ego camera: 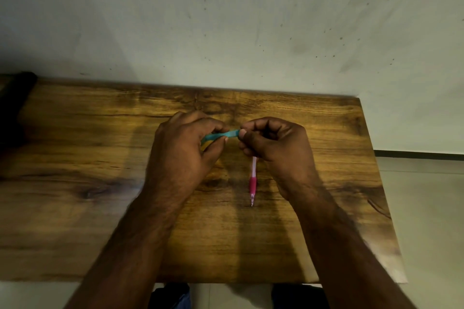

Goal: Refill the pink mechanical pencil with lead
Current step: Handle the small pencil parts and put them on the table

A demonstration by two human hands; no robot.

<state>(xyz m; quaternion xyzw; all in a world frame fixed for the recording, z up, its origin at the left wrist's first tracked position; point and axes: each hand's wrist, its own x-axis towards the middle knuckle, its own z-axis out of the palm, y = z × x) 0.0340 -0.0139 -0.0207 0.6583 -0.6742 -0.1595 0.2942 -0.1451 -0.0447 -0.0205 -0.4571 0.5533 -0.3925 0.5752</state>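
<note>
Above the middle of the wooden table (100, 208), my left hand (183, 148) grips a teal lead case (222, 134) that lies roughly level and points right. My right hand (276, 143) pinches the case's right end with thumb and forefinger. The same hand also holds the pink mechanical pencil (253, 180), whose upper part is hidden in the fist. The pencil hangs with its darker pink grip and clear tip pointing down toward me. Whether the case is open cannot be told.
A dark object (15, 100) sits at the table's far left corner. A pale, speckled wall (251, 20) rises right behind the table. The table's right edge (376, 183) drops off to a light floor. My knees show under the near edge.
</note>
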